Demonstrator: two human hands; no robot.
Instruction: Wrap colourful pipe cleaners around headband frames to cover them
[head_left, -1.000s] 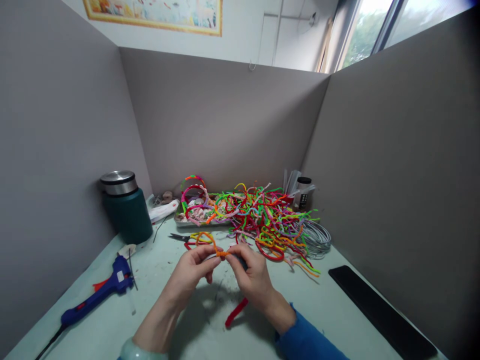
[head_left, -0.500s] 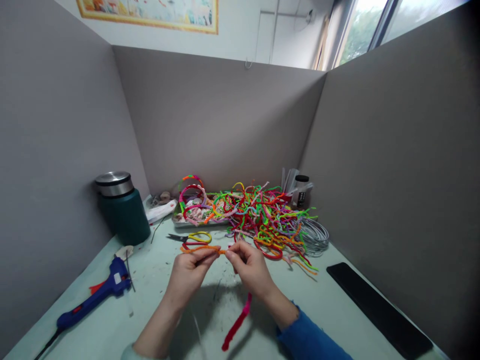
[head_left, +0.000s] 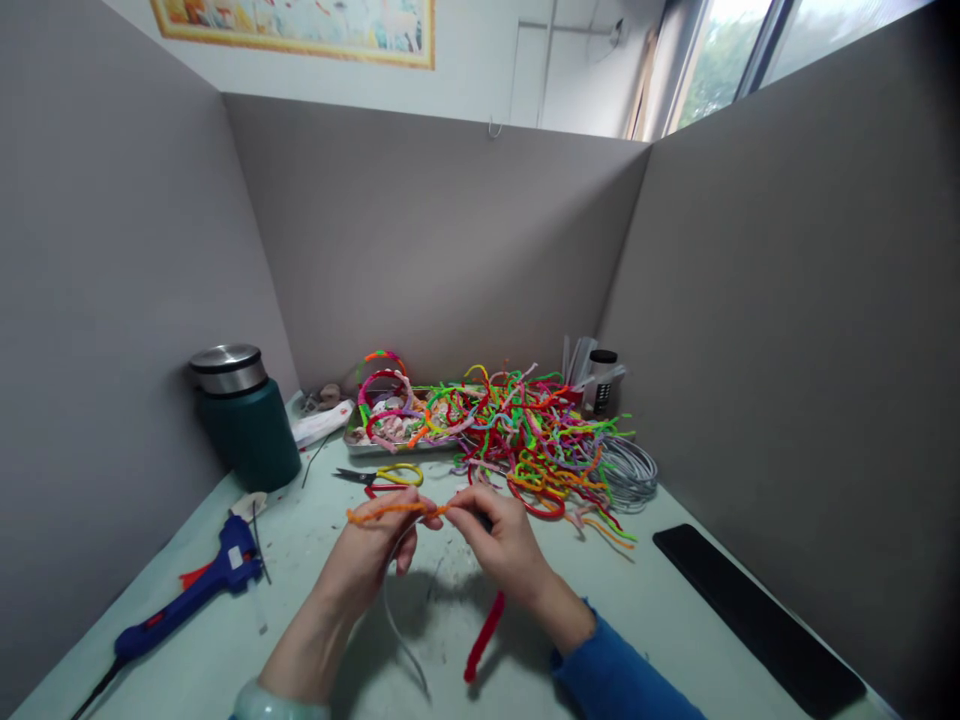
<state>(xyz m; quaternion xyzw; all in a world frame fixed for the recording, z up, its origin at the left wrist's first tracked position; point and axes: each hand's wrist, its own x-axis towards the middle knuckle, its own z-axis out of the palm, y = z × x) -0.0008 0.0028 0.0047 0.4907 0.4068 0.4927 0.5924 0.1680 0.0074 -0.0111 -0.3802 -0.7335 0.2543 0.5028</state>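
Observation:
An orange pipe cleaner (head_left: 384, 511) runs across the fingers of my left hand (head_left: 369, 548) and over to the fingertips of my right hand (head_left: 501, 535). My left hand is closed, pinching it close to the right hand's fingers. My right hand pinches the other end between thumb and forefinger. A thin grey wire (head_left: 391, 615) curves down from the left fingers toward the table. Below the right hand hangs a red pipe cleaner (head_left: 484, 640); where it is fixed at the top is hidden by the hand. Scissors (head_left: 386, 476) with yellow and red handles lie just beyond the left hand.
A heap of coloured pipe cleaners (head_left: 525, 420) spreads at the back beside a metal tray (head_left: 360, 449) and a coil of wire (head_left: 630, 472). At left are a blue glue gun (head_left: 202, 583) and a green flask (head_left: 255, 435). A black slab (head_left: 757, 615) lies right. Grey panels (head_left: 442, 230) enclose the table.
My left hand has turned, its fingers shifting around the orange pipe cleaner, whose free end swung left and down. The grey wire now shows more clearly. The hanging red piece has moved slightly right.

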